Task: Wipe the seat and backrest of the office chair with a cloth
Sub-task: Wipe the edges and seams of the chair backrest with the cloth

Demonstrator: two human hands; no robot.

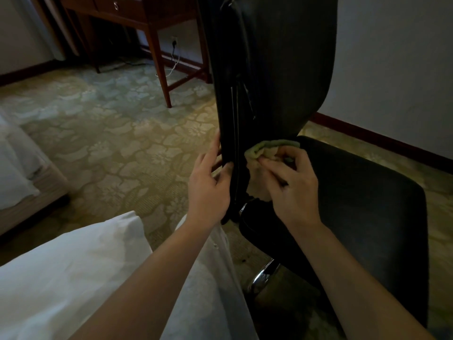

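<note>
A white pillow [73,273] lies nearest, at the lower left. Beyond it, the left hand [208,185] grips the side edge of the black backrest [282,69] low down, thumb on the near face and fingers wrapped behind. The right hand [294,185] pinches a bunched yellow-green cloth [264,153] with curled fingers, pressing it to the foot of the backrest, just above the rear edge of the black seat [355,204]. Farther off, a wooden desk [152,20] stands on the patterned carpet [110,123].

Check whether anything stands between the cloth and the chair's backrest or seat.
Nothing visible does. The right hand holds the cloth against the foot of the backrest, right above the bare seat. The left hand grips the backrest's edge beside the cloth, out of its way.
</note>
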